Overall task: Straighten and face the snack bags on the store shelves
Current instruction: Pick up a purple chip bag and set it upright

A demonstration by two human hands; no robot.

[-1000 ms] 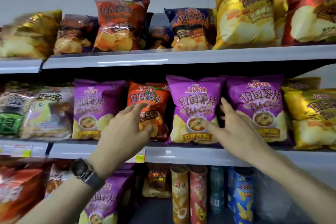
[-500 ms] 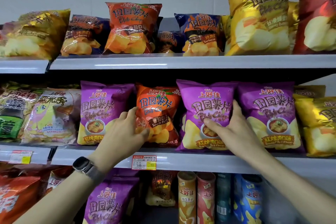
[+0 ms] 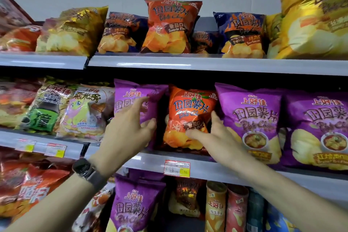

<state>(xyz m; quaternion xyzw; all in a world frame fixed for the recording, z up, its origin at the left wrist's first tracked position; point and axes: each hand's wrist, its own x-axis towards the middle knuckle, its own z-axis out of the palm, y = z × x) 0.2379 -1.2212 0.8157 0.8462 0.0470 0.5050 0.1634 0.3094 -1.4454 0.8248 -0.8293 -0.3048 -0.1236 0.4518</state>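
Nearest you, the job is mid-way: the orange tomato bag point(image 3: 190, 107) under your hands stands on the middle shelf point(image 3: 216, 170) with its label to the front, but it looks set back between its neighbours and slightly tilted, so it likely wants drawing forward and squaring. The purple bag on its left point(image 3: 131, 92) leans a little, while the two purple bags on its right point(image 3: 252, 118) stand upright and faced, apparently finished. Further left on that shelf the cracker bags point(image 3: 47, 107) slump and overlap, and on the top shelf point(image 3: 150, 63) the gold bag point(image 3: 75, 30) and the dark barbecue bag point(image 3: 120, 32) lie back at angles — all of that looks left to do. As for your grip, neither hand closes round anything. Your left hand point(image 3: 128, 128) is spread, its straight fingers laid flat across the front of the left purple bag and its thumb reaching toward the orange bag's left edge. Your right hand point(image 3: 212, 135) is spread too — forefinger stretched across the lower front of the orange bag, thumb raised at its right edge. Whether that thumb tucks behind the edge cannot be told.
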